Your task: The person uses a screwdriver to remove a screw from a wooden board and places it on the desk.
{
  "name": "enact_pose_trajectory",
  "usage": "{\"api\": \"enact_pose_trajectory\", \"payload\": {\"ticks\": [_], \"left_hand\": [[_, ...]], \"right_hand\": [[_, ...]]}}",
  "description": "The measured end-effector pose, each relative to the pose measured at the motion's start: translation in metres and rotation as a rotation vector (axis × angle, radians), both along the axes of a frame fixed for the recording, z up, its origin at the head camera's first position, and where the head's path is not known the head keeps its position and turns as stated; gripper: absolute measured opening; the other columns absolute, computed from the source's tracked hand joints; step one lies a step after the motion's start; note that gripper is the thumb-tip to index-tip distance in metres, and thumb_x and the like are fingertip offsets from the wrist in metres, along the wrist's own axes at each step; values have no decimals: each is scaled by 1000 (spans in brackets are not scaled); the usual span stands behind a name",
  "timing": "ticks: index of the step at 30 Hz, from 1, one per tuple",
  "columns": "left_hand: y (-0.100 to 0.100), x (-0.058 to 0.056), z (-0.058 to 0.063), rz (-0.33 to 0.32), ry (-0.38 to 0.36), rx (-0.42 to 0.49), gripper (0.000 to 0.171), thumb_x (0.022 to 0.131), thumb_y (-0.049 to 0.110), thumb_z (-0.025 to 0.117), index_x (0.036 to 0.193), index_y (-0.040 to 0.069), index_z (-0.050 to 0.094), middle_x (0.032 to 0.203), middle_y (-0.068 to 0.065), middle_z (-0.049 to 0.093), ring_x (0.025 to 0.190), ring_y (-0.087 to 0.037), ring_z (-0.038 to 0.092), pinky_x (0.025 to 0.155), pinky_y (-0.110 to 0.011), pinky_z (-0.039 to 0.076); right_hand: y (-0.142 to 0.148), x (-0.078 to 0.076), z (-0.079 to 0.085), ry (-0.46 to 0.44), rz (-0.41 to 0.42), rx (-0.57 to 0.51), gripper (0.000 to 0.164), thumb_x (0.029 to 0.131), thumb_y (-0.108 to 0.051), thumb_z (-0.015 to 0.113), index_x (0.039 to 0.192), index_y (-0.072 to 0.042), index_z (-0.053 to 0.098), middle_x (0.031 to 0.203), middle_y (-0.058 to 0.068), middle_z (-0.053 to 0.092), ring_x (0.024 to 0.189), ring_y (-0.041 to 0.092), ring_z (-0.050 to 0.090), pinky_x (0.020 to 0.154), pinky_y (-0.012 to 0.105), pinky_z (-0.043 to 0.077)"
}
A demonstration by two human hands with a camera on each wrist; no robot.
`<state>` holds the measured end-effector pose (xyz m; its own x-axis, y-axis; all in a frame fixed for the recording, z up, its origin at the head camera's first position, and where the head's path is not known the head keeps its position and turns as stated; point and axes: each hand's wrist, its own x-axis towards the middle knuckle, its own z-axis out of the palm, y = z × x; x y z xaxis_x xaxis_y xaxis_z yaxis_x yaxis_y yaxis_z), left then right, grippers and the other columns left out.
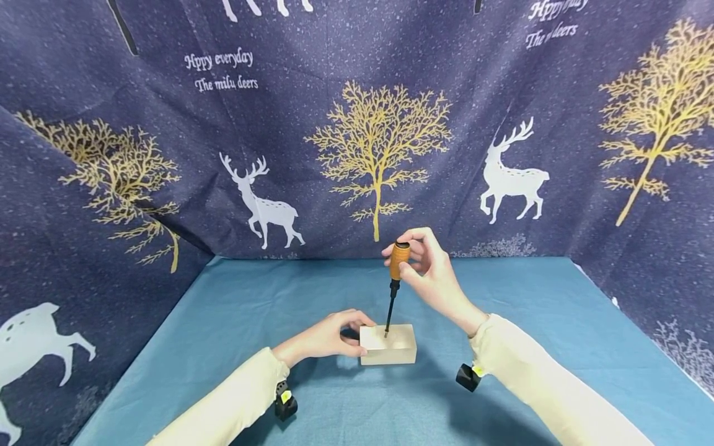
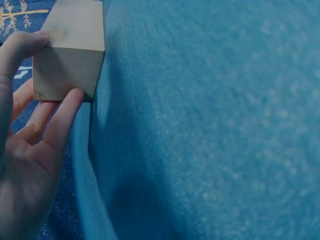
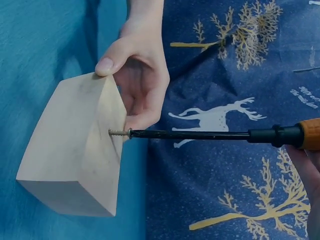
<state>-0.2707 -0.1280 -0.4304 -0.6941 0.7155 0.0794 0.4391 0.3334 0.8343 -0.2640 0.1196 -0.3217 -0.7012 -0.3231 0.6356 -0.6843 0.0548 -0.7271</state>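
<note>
A pale wooden block (image 1: 388,354) rests on the blue cloth. My left hand (image 1: 338,334) grips its left end between thumb and fingers, as the left wrist view also shows at the block's end face (image 2: 67,72). A screw (image 3: 119,133) stands partly sunk in the block's top face, threads showing. My right hand (image 1: 432,272) holds a screwdriver by its orange handle (image 1: 399,261), thumb and fingers around it. The black shaft (image 3: 190,135) comes down to the screw head, close to upright with a slight lean. Most of the right hand is out of frame in the right wrist view.
Blue cloth (image 1: 234,310) covers the table under the block. Behind and at the sides hangs a dark blue curtain (image 1: 334,49) with printed deer and golden trees. A small black wrist device (image 1: 286,402) hangs below the left cuff, and another black device (image 1: 467,377) below the right.
</note>
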Motion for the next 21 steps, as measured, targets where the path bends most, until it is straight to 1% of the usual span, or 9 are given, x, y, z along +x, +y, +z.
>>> {"api": "enact_pose_trajectory", "payload": {"ticks": [3, 6, 8, 9, 11, 14, 17, 18, 21], "left_hand": [[0, 0, -1, -3, 5, -2, 41, 86, 15, 77, 125, 14, 62, 119, -12, 59, 103, -11, 59, 86, -20, 59], [1, 0, -1, -4, 8, -1, 41, 86, 13, 76, 125, 13, 62, 120, -12, 59, 103, -11, 59, 87, -21, 59], [1, 1, -1, 0, 7, -1, 42, 86, 12, 76, 125, 13, 62, 120, -12, 59, 103, -11, 60, 87, -21, 59], [1, 1, 0, 3, 6, 0, 42, 85, 12, 77, 125, 13, 62, 120, -12, 59, 104, -11, 60, 87, -21, 59], [2, 2, 1, 6, 0, 3, 42, 85, 11, 77, 124, 12, 63, 120, -13, 59, 104, -12, 60, 87, -21, 59], [3, 2, 2, 9, -5, 4, 42, 84, 10, 77, 124, 11, 63, 120, -13, 59, 104, -13, 60, 87, -21, 59], [3, 2, 2, 10, 0, 0, 42, 85, 10, 77, 124, 12, 63, 120, -13, 59, 105, -14, 60, 87, -20, 59], [3, 2, 2, 10, 2, -2, 42, 85, 10, 77, 124, 12, 63, 120, -12, 59, 105, -14, 60, 87, -20, 59], [3, 3, 2, 11, 7, -6, 42, 85, 10, 77, 124, 12, 63, 119, -12, 59, 104, -14, 60, 87, -20, 59]], "right_hand": [[0, 0, -4, 13, -66, 19, 38, 92, 3, 59, 125, -4, 42, 118, 18, 63, 101, 16, 65, 83, 26, 59], [-1, -1, -6, 4, -158, 39, 47, 89, -3, 71, 125, -7, 42, 123, 7, 53, 98, 9, 55, 78, 22, 53], [-1, -2, -6, -13, -203, 36, 51, 86, -6, 75, 124, -7, 42, 120, 2, 48, 93, 9, 50, 74, 21, 48], [-1, -2, -6, -24, -208, 25, 51, 85, -6, 76, 123, -7, 41, 116, 0, 49, 91, 10, 49, 72, 21, 47], [0, -2, -4, -48, -196, -5, 52, 84, -4, 76, 121, -7, 40, 109, -2, 51, 88, 10, 51, 71, 20, 46], [2, -2, -2, -74, -155, -42, 49, 84, 1, 75, 118, -5, 41, 101, -5, 55, 85, 10, 55, 72, 19, 49], [3, -1, 0, -98, -120, -55, 47, 83, 3, 75, 116, -6, 43, 101, -6, 58, 84, 9, 58, 74, 19, 52], [3, 0, 1, -103, -111, -53, 47, 83, 3, 75, 116, -6, 43, 102, -5, 59, 84, 9, 59, 74, 19, 53], [3, 1, 3, -105, -75, -40, 44, 83, 3, 74, 115, -5, 45, 108, 6, 60, 86, 9, 62, 79, 21, 56]]}}
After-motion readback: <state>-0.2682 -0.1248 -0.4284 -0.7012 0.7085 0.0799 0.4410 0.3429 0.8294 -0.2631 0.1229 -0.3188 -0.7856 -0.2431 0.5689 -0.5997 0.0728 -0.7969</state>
